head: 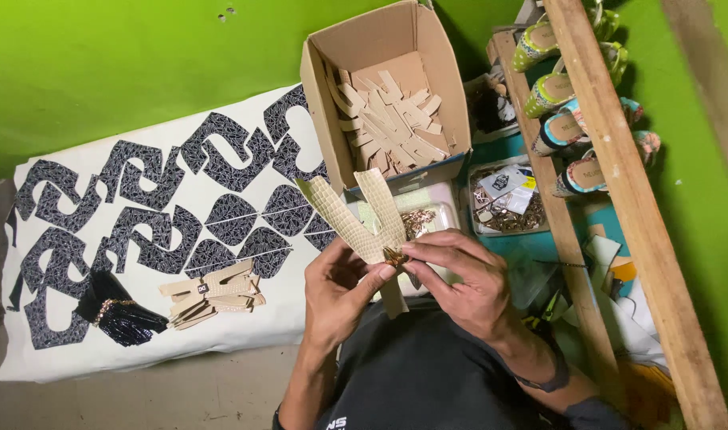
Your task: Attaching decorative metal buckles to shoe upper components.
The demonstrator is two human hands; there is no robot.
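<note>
My left hand (pixel 340 288) grips a tan, scale-textured Y-shaped strap piece (pixel 356 213) from below, thumb on its front. My right hand (pixel 459 279) pinches a small gold metal ornament (pixel 395 256) against the middle of that strap. Both hands are held up over my lap, just in front of a clear tray of gold fittings (pixel 428 216).
An open cardboard box (pixel 320 87) holds several tan strap pieces. A white cloth (pixel 244 318) carries black patterned cut-outs, a stack of tan straps (pixel 213 292) and a black beaded piece (pixel 113 312). A second fittings tray (pixel 503 199) and a wooden rack of sandals (pixel 587 119) stand right.
</note>
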